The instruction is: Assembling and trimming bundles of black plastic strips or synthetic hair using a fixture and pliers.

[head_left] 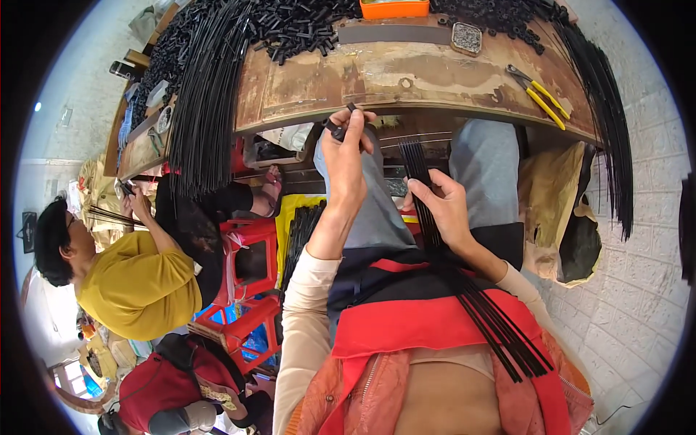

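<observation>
My left hand (pixel 345 163) is raised just below the table's front edge, fingers curled. It pinches a short black tube piece (pixel 352 108) at its fingertips, and another dark piece (pixel 334 130) sits against the curled fingers. To the right and a little lower, my right hand (pixel 444 205) is closed round a bundle of thin black rods (pixel 416 161). Their upper ends stick out above the thumb. The lower ends (pixel 507 341) fan out across my red apron (pixel 406 322). The two hands are apart.
The worn wooden table (pixel 406 80) carries heaps of black tube pieces (pixel 297 32), a tin of small metal bits (pixel 466 38) and yellow-handled pliers (pixel 540 96). Long black rods (pixel 206 109) hang over its edge. A person in yellow (pixel 138 283) works at left near red stools (pixel 250 319).
</observation>
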Demonstrator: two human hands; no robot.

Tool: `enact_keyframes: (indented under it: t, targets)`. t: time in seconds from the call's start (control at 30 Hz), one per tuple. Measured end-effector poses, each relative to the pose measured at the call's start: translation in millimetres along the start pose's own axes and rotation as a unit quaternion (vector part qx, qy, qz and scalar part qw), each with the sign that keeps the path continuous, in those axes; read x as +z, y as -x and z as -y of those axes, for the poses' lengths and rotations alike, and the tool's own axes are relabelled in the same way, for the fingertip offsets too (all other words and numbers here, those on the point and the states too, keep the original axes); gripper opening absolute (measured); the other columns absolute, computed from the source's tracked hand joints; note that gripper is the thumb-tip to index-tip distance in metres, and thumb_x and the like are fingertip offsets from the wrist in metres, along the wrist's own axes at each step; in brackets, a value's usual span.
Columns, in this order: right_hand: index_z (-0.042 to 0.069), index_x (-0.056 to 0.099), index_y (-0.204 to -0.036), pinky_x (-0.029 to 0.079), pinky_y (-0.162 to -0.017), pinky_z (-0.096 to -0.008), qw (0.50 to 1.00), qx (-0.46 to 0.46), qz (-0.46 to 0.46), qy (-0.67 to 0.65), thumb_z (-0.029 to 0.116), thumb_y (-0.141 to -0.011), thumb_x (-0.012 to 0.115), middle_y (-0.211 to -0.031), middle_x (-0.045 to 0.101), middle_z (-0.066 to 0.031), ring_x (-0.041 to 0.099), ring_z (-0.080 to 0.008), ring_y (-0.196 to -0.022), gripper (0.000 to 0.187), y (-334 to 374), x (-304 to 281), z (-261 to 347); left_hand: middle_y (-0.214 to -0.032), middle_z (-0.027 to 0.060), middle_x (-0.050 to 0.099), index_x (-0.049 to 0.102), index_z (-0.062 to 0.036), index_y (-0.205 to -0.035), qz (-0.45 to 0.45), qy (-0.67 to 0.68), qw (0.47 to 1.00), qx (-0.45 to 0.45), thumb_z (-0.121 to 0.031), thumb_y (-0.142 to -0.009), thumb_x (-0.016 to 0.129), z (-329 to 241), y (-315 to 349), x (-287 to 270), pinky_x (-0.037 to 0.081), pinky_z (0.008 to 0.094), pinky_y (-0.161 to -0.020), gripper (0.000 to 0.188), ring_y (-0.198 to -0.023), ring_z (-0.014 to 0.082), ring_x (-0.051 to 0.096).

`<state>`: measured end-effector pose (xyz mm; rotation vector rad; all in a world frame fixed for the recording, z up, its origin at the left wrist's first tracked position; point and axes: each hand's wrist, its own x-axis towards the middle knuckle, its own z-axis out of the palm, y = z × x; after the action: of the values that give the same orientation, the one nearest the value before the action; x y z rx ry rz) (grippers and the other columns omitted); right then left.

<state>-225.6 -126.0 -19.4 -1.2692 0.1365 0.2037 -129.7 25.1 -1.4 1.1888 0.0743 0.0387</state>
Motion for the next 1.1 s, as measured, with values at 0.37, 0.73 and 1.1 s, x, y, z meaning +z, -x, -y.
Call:
enact_keyframes:
  t: [0.37,0.73,1.1]
  targets:
    - [-0.003,0.061,-0.095,0.050,-0.062,-0.0248,0.999,-0.030,-0.008,-0.041,0.013,-0.092,0.065,-0.074,0.063,-0.0063,0.061,-0.0115,-0.066,0.017,2.6,1.7,-0.3,-0.111,0.0154,0.066,0.061,-0.0018,-0.112,0.061,0.171,0.967,-0.181,-0.020,-0.093,0.064,-2.4,33.4,-9.4,0.055,0.0314,-0.086,0.026,-0.097,0.0209,0.066]
    - [-0.002,0.059,-0.097,0.051,-0.062,-0.0261,0.999,-0.019,0.012,-0.035,0.015,-0.094,0.062,-0.075,0.062,-0.0062,0.061,-0.0125,-0.065,0.017,1.0,0.7,1.2,-0.108,0.0069,0.065,0.063,-0.0030,-0.114,0.063,0.195,0.960,-0.193,-0.022,-0.091,0.067,5.2,31.9,-7.4,0.053,0.0280,-0.088,0.030,-0.100,0.0159,0.063]
    - [-0.002,0.059,-0.095,0.051,-0.060,-0.0260,0.998,-0.013,0.002,-0.061,0.013,-0.092,0.064,-0.072,0.061,-0.0059,0.060,-0.0123,-0.063,0.016,-0.5,-2.0,0.5,-0.108,0.0123,0.065,0.051,-0.0051,-0.132,0.069,0.176,0.973,-0.130,-0.015,-0.095,0.060,2.3,32.6,-0.8,0.057,0.0298,-0.085,0.039,-0.095,0.0184,0.065]
